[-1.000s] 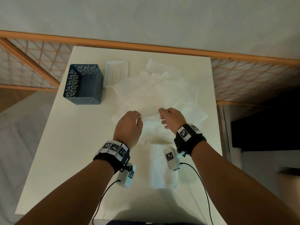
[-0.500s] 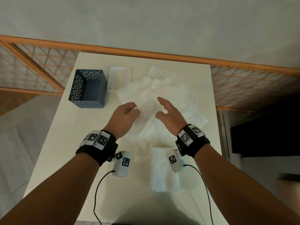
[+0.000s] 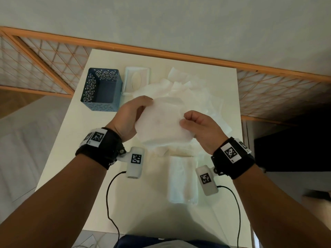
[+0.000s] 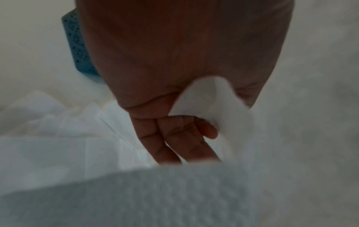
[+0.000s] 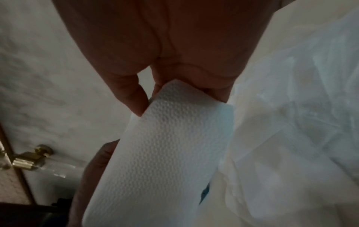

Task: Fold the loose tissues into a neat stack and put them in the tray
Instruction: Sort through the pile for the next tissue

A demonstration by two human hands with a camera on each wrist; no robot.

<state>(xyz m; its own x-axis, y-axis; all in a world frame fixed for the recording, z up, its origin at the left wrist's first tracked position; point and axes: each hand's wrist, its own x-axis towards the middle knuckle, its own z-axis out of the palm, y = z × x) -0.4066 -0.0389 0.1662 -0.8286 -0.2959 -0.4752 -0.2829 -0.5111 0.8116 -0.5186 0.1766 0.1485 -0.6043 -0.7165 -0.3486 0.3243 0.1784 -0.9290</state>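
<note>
Above the loose tissue pile (image 3: 189, 90), I hold one tissue (image 3: 161, 120) stretched left to right, left hand (image 3: 129, 119) and right hand (image 3: 200, 126) each pinching an end; the folded stack (image 3: 182, 181) lies nearer, the blue tray (image 3: 102, 88) far-left.

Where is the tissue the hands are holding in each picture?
Head view: the held tissue hangs mid-picture between the left hand and right hand.
Left wrist view: it fills the bottom and right.
Right wrist view: it runs down the middle.
Shared landmark: the blue perforated box, seen in the head and left wrist views.
</note>
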